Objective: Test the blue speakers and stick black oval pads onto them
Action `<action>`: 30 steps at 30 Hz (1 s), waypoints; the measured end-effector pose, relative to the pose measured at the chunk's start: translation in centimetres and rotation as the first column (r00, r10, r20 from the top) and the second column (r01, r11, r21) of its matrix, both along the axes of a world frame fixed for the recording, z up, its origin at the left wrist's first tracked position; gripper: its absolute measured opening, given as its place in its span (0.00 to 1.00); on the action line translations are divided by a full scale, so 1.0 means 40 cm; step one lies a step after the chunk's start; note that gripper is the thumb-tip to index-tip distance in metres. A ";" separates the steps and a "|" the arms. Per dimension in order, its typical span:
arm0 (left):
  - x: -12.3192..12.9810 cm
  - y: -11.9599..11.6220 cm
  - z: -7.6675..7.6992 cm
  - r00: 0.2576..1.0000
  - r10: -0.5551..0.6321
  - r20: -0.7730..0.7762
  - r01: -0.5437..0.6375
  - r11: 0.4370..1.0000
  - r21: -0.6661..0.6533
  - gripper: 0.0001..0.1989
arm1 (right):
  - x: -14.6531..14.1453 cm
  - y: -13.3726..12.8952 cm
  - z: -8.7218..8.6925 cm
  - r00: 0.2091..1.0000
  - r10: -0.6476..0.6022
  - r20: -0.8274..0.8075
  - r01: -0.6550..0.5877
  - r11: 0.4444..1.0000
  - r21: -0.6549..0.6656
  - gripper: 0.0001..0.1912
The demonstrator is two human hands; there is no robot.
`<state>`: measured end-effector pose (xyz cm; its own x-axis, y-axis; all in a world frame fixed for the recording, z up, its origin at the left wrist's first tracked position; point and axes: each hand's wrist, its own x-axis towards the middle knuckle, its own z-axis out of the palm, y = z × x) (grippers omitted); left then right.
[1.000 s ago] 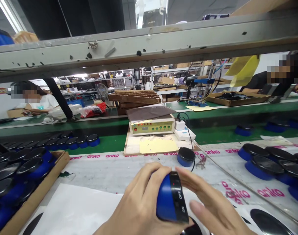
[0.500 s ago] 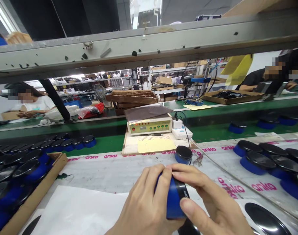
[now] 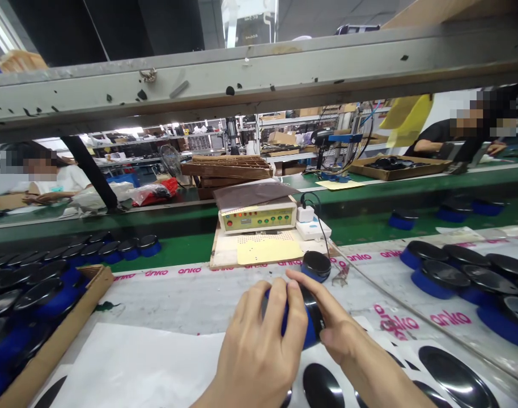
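Note:
Between both hands, a round blue and black device [image 3: 313, 317] is held tilted on its edge above the bench. My left hand [image 3: 261, 337] wraps its fingers over the blue side. On the black side, my right hand [image 3: 344, 328] grips with thumb and fingers; much of the device is hidden by the hands. Glossy black ovals [image 3: 322, 385] lie on white sheets below, and a larger black oval [image 3: 454, 377] is at the lower right. A blank white sheet [image 3: 148, 362] spreads to the left of my left hand. Another blue and black device [image 3: 316, 265] sits just beyond my fingers.
A cardboard tray [image 3: 78, 317] full of similar devices stands at left; a group of devices [image 3: 441, 277] sits at right. Behind are a control box [image 3: 259, 218], a cable [image 3: 395, 300] and a green belt [image 3: 182, 249]. An overhead beam [image 3: 259, 76] crosses above. Two people work opposite.
The device has turned in my hands, and the lettering on its black band is less visible. Both hands have shifted slightly, uncovering more of the black ovals beneath. The view has moved a little.

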<state>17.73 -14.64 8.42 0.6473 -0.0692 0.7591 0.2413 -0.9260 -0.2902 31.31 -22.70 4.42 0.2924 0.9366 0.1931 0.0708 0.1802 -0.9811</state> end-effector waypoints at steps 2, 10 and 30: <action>0.005 -0.003 -0.008 1.000 0.016 0.014 -0.016 1.000 0.006 0.17 | -0.002 0.010 -0.005 0.997 -0.009 -0.083 0.003 0.997 -0.080 0.39; 0.002 0.006 -0.005 0.999 -0.038 0.032 0.044 0.978 -0.204 0.23 | -0.032 -0.058 0.048 0.985 -0.049 -0.163 0.021 0.986 -0.166 0.31; -0.022 0.138 -0.067 0.973 -0.212 -0.088 -0.056 0.155 -0.986 0.27 | 0.075 -0.073 0.013 0.227 -0.069 0.971 0.009 0.998 0.068 0.15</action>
<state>16.86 -9.12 5.75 0.8030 0.5846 0.1163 0.2220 -0.4744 0.8519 34.32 -25.60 4.92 -0.1129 0.9131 0.3919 0.9731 0.1812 -0.1419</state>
